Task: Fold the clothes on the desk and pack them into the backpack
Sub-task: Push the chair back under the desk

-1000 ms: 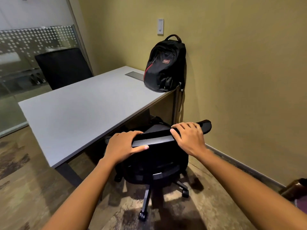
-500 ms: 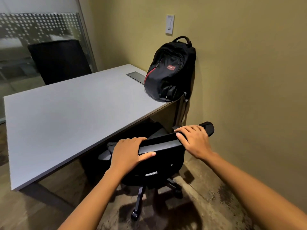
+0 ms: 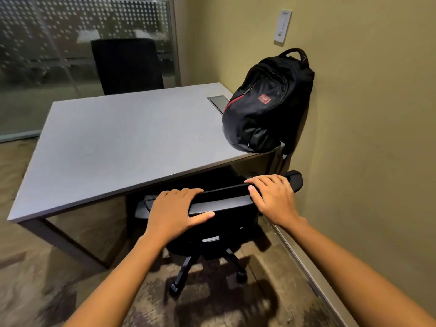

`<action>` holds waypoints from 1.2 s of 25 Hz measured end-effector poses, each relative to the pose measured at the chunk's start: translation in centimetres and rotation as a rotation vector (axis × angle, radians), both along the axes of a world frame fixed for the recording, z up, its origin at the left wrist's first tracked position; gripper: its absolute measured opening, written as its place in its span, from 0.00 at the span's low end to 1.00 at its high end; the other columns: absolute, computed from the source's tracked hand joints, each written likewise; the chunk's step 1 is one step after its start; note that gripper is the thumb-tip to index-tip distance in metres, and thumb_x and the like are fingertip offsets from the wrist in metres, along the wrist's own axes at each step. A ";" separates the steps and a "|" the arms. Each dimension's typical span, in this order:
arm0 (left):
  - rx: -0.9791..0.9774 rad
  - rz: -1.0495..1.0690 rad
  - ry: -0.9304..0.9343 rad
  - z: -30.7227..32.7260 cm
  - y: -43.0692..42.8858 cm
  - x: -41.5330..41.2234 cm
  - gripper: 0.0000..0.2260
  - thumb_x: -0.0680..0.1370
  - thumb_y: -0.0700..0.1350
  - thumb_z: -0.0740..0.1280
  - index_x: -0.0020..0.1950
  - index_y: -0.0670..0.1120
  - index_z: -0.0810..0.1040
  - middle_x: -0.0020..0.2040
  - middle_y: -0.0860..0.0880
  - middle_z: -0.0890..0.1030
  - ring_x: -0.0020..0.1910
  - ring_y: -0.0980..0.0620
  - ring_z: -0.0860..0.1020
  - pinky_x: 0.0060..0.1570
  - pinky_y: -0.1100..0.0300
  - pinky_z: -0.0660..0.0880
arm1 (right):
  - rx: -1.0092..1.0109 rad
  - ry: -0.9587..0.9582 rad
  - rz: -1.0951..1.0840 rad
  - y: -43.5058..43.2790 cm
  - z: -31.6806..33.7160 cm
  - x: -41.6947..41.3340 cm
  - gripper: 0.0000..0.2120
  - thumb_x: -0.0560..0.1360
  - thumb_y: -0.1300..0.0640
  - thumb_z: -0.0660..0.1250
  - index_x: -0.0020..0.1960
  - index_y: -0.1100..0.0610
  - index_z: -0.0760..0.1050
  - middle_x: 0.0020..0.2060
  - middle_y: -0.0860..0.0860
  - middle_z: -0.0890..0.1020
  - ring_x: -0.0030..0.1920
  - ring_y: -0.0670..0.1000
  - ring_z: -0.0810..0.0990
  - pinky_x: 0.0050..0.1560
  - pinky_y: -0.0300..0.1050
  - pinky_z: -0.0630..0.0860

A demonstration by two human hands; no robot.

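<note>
Left hand (image 3: 174, 211) grasps the top bar of a black office chair (image 3: 224, 234), fingers curled over the far side and thumb laid along the near face. Further along the same bar, towards its right end, the right hand (image 3: 271, 199) has the same hold, fingers wrapped over the top. Both forearms are bare. The chair's seat is tucked under the near edge of the desk (image 3: 122, 142), and its wheeled base stands on a mottled brown carpet (image 3: 42, 274).

The desk has a plain pale grey top on a dark frame, with its right edge against an olive wall (image 3: 368, 142). At its near right corner the black backpack (image 3: 266, 107) stands upright and leans back on that wall. It has a red zip line, a small red patch on the front and a carry loop at the top, and it looks zipped closed. Just beside it, towards the far right corner, a flat metal hatch (image 3: 218, 101) is set into the top.

A second chair (image 3: 127, 64), also black, stands behind the far edge, in front of a glass partition (image 3: 47, 55) printed with white dots. On the wall above the backpack is a white switch plate (image 3: 283, 27), and a grey skirting (image 3: 306, 258) runs along the foot of the wall
</note>
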State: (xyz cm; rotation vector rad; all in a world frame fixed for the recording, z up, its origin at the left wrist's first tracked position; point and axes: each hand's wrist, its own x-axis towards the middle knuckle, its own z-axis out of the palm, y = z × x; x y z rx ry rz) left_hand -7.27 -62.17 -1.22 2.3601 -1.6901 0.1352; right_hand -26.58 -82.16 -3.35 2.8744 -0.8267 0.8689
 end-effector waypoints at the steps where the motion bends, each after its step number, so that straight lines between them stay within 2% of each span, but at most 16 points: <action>1: 0.007 0.021 0.001 0.0 -0.7 -0.6 0.36 0.70 0.76 0.49 0.71 0.59 0.67 0.64 0.59 0.76 0.59 0.55 0.75 0.59 0.57 0.68 | -0.009 -0.012 0.016 -1.0 -0.2 -0.1 0.16 0.79 0.46 0.54 0.54 0.46 0.80 0.50 0.40 0.82 0.53 0.45 0.78 0.59 0.45 0.67; 8: -0.004 0.134 0.065 0.6 -5.1 -1.5 0.35 0.68 0.77 0.51 0.69 0.61 0.69 0.61 0.60 0.78 0.57 0.57 0.76 0.59 0.57 0.69 | 0.000 -0.044 0.060 -6.8 -0.1 0.9 0.16 0.78 0.46 0.55 0.52 0.46 0.81 0.48 0.41 0.83 0.51 0.46 0.79 0.58 0.45 0.66; 12: -0.023 0.173 0.097 0.6 -8.1 -0.7 0.34 0.68 0.77 0.53 0.68 0.61 0.70 0.61 0.60 0.78 0.58 0.56 0.76 0.58 0.56 0.69 | 0.022 0.002 0.072 -10.3 -0.1 2.6 0.17 0.78 0.45 0.54 0.53 0.46 0.81 0.49 0.41 0.83 0.52 0.47 0.78 0.59 0.46 0.67; 15: -0.015 0.191 0.100 0.6 -10.4 0.3 0.37 0.66 0.78 0.49 0.68 0.61 0.70 0.61 0.60 0.78 0.58 0.54 0.76 0.58 0.56 0.68 | 0.016 0.021 0.077 -12.8 -0.2 4.0 0.19 0.78 0.43 0.52 0.53 0.46 0.81 0.49 0.42 0.83 0.52 0.48 0.79 0.59 0.47 0.67; 19: -0.024 0.213 0.080 0.3 -13.6 2.1 0.38 0.66 0.79 0.46 0.67 0.60 0.70 0.61 0.60 0.78 0.57 0.55 0.76 0.58 0.57 0.68 | 0.013 0.056 0.108 -16.5 -0.1 6.2 0.20 0.78 0.42 0.51 0.55 0.46 0.80 0.51 0.41 0.82 0.53 0.47 0.79 0.59 0.47 0.67; 26: -0.011 0.236 0.092 0.3 -18.3 4.4 0.38 0.67 0.78 0.47 0.69 0.59 0.69 0.64 0.59 0.76 0.60 0.54 0.75 0.61 0.55 0.66 | 0.035 0.095 0.173 -21.7 0.6 9.1 0.22 0.79 0.40 0.49 0.58 0.45 0.79 0.53 0.40 0.82 0.56 0.45 0.78 0.61 0.45 0.66; 30: 0.017 0.247 0.108 0.5 -18.6 6.2 0.36 0.68 0.77 0.50 0.69 0.61 0.68 0.64 0.61 0.75 0.61 0.55 0.74 0.61 0.56 0.66 | 0.040 0.163 0.289 -23.0 0.9 10.3 0.24 0.79 0.38 0.48 0.61 0.46 0.77 0.55 0.40 0.81 0.56 0.45 0.78 0.60 0.44 0.68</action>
